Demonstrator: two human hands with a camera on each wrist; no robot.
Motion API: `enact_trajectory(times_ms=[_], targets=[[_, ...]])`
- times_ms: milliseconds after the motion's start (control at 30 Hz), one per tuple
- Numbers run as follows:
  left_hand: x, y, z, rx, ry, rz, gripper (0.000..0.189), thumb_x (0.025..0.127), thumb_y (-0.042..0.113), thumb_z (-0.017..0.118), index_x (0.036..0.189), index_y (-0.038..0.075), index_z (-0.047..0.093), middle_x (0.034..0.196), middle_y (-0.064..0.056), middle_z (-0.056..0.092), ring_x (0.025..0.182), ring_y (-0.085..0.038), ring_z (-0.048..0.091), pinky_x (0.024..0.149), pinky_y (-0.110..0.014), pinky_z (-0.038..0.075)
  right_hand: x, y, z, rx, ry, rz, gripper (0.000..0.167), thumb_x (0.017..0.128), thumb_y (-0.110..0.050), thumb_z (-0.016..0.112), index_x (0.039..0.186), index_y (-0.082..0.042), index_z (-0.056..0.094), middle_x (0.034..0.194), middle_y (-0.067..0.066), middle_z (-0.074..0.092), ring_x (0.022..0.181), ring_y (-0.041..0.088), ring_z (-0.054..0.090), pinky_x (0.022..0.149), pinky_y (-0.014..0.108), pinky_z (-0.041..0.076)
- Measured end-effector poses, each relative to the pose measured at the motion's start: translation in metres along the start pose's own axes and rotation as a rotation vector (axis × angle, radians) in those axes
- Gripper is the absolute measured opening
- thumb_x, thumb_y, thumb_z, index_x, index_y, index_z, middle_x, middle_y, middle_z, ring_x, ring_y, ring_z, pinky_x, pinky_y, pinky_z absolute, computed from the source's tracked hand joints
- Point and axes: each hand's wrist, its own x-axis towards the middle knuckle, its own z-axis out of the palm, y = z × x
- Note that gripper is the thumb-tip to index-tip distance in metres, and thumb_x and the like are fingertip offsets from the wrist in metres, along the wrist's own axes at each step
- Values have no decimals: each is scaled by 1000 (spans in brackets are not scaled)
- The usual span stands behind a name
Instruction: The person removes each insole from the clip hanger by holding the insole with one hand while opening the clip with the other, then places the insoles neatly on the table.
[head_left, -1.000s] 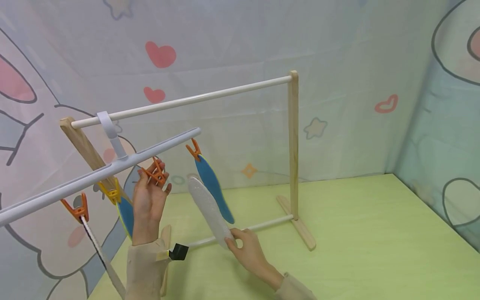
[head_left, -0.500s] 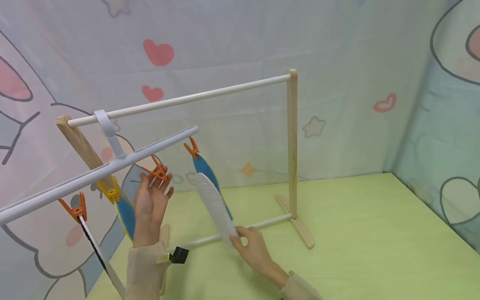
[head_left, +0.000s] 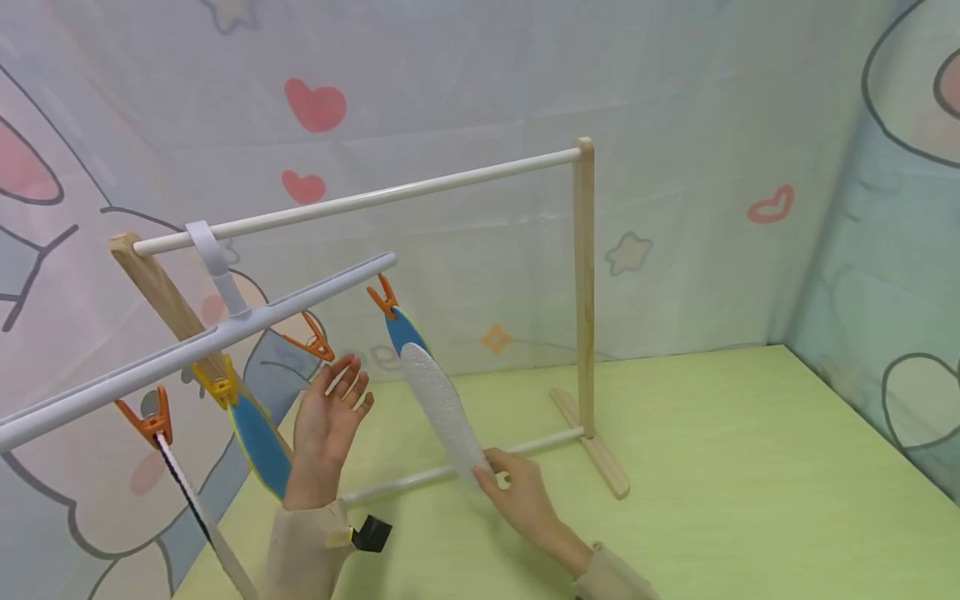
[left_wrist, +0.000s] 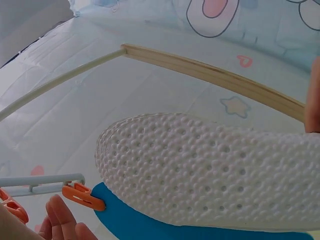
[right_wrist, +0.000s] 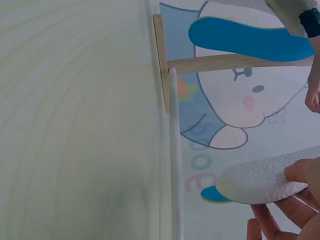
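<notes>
From my remote post I saw a pale patterned backdrop [head_left: 465, 100] behind a light green table [head_left: 750, 450]. On the table stood a rack [head_left: 586, 292] with wooden posts and white bars. A pale hanger [head_left: 315, 292] was hooked over the rack's upper bar, towards its left end.

From that hanger I could make out a blue insole [head_left: 400, 331] at the right end, another blue insole [head_left: 258, 442] further left, and a pale strip with a dark edge [head_left: 198, 508]. The white insole [head_left: 442, 408] was tilted in front of the right-hand blue one, partly covering it; my left wrist view showed its bumpy, dotted surface.

The right hand [head_left: 517, 492] pinched the white insole's lower end between thumb and fingers. The left hand [head_left: 330, 417] was raised palm-up, its fingers loosely extended and grasping nothing.

An orange clip [head_left: 315, 343] hung just above the left fingertips; I could not tell whether they touched. A second orange clip [head_left: 384, 300] and a yellow clip [head_left: 220, 385] gripped the blue insoles, and a third orange clip [head_left: 153, 421] held the strip. A small black cube [head_left: 372, 533] sat at the left cuff [head_left: 315, 533].
</notes>
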Motion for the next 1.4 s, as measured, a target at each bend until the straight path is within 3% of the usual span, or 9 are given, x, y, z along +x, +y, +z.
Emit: enact_trajectory(times_ms=[267, 467, 633, 800, 933, 1233, 1400], targets=[[-1, -10, -1, 62, 14, -13, 32, 95, 33, 33, 95, 13, 59, 91, 4, 59, 82, -10, 53, 74, -27, 38, -1, -2, -10, 92, -8, -30, 20, 83, -12, 60, 103, -7, 62, 86, 11, 70, 67, 16, 65, 50, 15, 47], [-3, -14, -3, 78, 1, -11, 31, 95, 33, 35, 97, 14, 59, 92, 4, 59, 82, -10, 53, 74, -26, 39, -1, -2, -15, 92, -13, -4, 20, 83, -12, 60, 102, -8, 62, 84, 13, 70, 64, 20, 65, 49, 14, 46], [-6, -15, -4, 132, 38, 7, 30, 95, 34, 35, 98, 15, 58, 93, 5, 58, 82, -9, 53, 76, -26, 39, -3, 0, -16, 100, -24, 29, 20, 83, -8, 60, 103, -5, 61, 84, 16, 69, 61, 27, 65, 48, 14, 46], [-10, -17, -5, 280, 72, 27, 25, 95, 33, 37, 102, 17, 56, 92, 8, 58, 83, -8, 52, 78, -26, 38, -4, -1, -20, 90, -18, 40, 21, 82, -9, 61, 103, -7, 61, 84, 15, 69, 62, 25, 65, 48, 15, 46], [-13, -20, -5, 429, 48, 80, 21, 95, 29, 39, 99, 18, 56, 87, 11, 60, 81, -7, 54, 78, -26, 38, -4, 0, -23, 80, -12, 34, 20, 83, -16, 62, 102, -11, 61, 84, 12, 70, 63, 18, 65, 49, 15, 47], [-14, -34, -3, 846, 84, 232, 17, 94, 21, 45, 102, 12, 56, 77, 13, 60, 74, -5, 59, 72, -23, 43, -7, 0, -29, 83, -4, 21, 20, 83, -18, 61, 102, -12, 61, 84, 11, 70, 64, 15, 65, 49, 15, 46], [-16, -40, -1, 982, 83, 346, 15, 93, 16, 45, 103, 12, 56, 74, 15, 60, 71, -3, 58, 71, -24, 41, -7, 3, -34, 54, -3, 10, 20, 83, -18, 61, 102, -10, 61, 83, 11, 70, 63, 14, 65, 50, 15, 46]])
